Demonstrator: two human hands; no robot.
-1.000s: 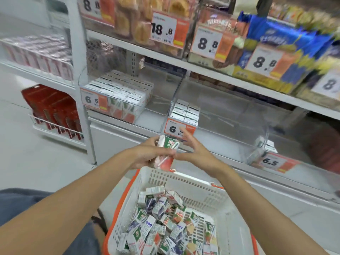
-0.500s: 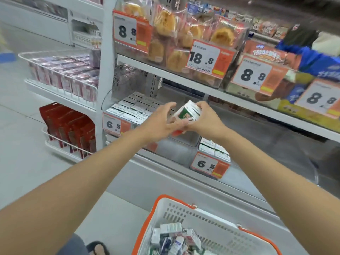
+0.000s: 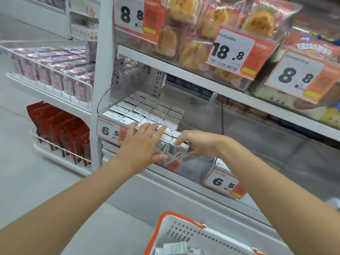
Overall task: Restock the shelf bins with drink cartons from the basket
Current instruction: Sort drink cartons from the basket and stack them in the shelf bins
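Drink carton [image 3: 181,144] sits at the near right end of the packed rows, inside the clear shelf bin [image 3: 191,167], just behind the bin's front wall. Upright, silver top level with its neighbours. Probably going in here because this corner is the next free slot; rows behind and to the left are already full.

Right hand [image 3: 199,143] reaches over the bin's front lip, fingertips curled down onto the carton's top and near edge. Whether it pinches or merely presses cannot be told; the thumb is hidden behind the carton.

Left hand [image 3: 142,146] lies flat, fingers spread, palm down across the tops of the front row of cartons [image 3: 141,112] just left of the new one, bare of any load. Likely steadying the row so nothing tips while the newcomer is seated (a judgement, not observed).

Price tag [image 3: 108,130] marked 6.5 hangs on the bin front, left of the hands.

Basket [image 3: 176,229], white with orange rim, stands near and below; a few cartons show inside, so restocking looks unfinished.
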